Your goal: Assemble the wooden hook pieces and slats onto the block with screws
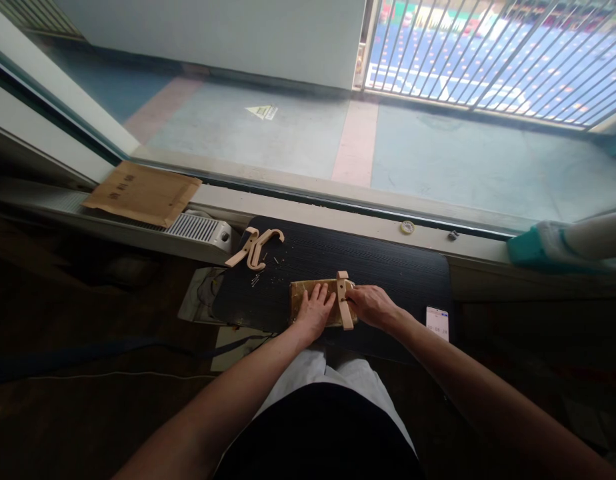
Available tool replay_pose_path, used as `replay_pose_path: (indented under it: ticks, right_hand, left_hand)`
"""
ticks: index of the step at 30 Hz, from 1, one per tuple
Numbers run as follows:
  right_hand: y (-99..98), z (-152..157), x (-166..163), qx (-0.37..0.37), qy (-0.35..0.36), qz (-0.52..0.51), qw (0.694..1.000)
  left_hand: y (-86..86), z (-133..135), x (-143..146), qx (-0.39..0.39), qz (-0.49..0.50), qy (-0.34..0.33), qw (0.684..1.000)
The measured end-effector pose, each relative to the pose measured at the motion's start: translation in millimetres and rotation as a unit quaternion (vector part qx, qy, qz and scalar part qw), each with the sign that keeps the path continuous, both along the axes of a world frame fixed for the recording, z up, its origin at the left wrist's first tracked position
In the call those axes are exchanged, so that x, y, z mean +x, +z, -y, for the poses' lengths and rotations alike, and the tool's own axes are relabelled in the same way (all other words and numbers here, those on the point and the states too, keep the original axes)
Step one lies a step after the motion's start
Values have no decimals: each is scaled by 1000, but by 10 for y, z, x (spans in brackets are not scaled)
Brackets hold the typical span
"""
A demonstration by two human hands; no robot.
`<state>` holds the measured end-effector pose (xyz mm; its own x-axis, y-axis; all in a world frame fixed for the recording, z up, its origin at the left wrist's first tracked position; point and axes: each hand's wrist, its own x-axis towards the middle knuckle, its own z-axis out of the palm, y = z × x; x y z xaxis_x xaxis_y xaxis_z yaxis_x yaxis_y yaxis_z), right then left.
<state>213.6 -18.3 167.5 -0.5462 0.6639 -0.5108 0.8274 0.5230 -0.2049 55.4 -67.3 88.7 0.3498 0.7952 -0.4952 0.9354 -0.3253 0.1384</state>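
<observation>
A flat yellowish wooden board (301,291) lies on a black mat (388,267) in front of me. My left hand (315,310) rests flat on the board, fingers stretched out. My right hand (371,305) is closed around a pale wooden strip (343,303) that stands across the board's right end. Two curved wooden pieces (255,248) lie at the mat's far left, with several small nails (261,275) scattered beside them.
A phone (437,322) lies at the mat's right edge. A brown envelope (143,193) sits on a radiator grille at the left. A tape roll (407,227) lies on the window sill, and a teal and white object (563,247) at the far right.
</observation>
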Motion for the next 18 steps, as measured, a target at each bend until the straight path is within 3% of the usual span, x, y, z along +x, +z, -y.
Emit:
replay_pose_path:
  ticks: [12, 15, 18]
  right_hand:
    - [-27, 68, -144, 58, 126, 17, 990]
    - [-54, 37, -208, 43, 81, 15, 996]
    - [-112, 20, -192, 9, -25, 40, 999]
  left_hand:
    - [-6, -2, 0, 9, -8, -7, 1000]
    - [-7, -7, 3, 5, -6, -6, 1000]
    - [-2, -17, 12, -5, -6, -2, 1000]
